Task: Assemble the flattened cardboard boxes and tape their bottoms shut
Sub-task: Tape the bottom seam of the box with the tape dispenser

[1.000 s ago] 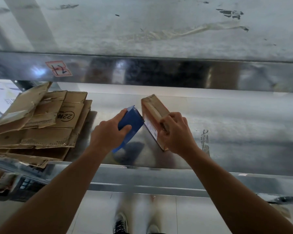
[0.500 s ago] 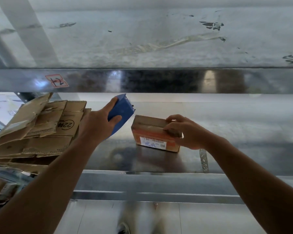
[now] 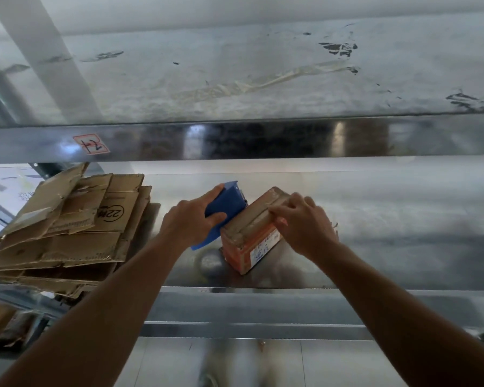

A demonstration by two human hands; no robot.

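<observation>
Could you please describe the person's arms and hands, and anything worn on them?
The left forearm and right forearm are bare, with no sleeves in view. The left hand and right hand are ungloved; I see no watch, bracelet or ring, though blur could hide something small.

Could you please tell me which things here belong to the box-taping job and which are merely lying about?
In the job:
- small box, held by the right hand
- blue tape dispenser, gripped by the left hand
- stack of flattened boxes, at the left

Lying about:
- red-bordered label on the edge of the upper shelf
- old tape strip stuck on that shelf
</observation>
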